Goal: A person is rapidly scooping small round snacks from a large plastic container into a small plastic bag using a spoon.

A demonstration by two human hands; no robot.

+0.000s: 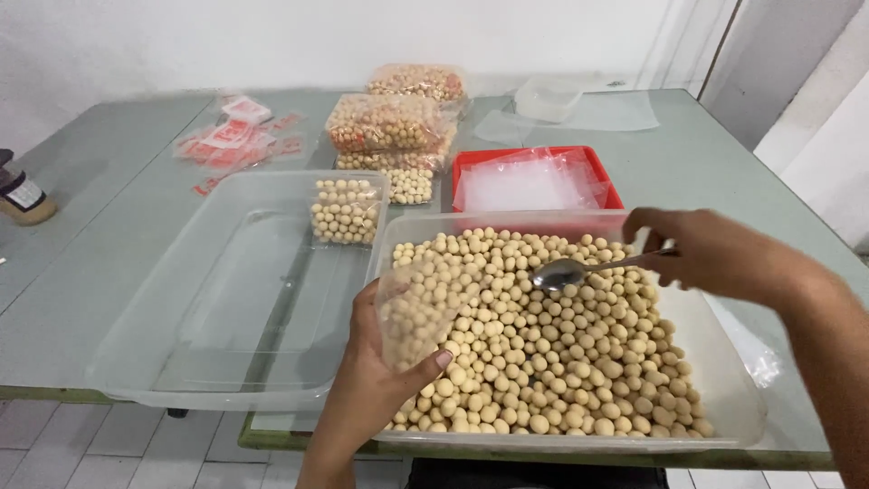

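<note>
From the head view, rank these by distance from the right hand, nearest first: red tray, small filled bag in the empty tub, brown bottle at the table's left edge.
Measured from the right hand, which holds a spoon:
1. Red tray, just behind the hand, toward the wall.
2. Small filled bag, further left, in the empty tub's far corner.
3. Brown bottle, far left edge of the table.

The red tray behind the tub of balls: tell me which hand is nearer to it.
Right. The right hand, holding a spoon, hovers just in front of the red tray; the left hand holds a small bag farther away.
</note>
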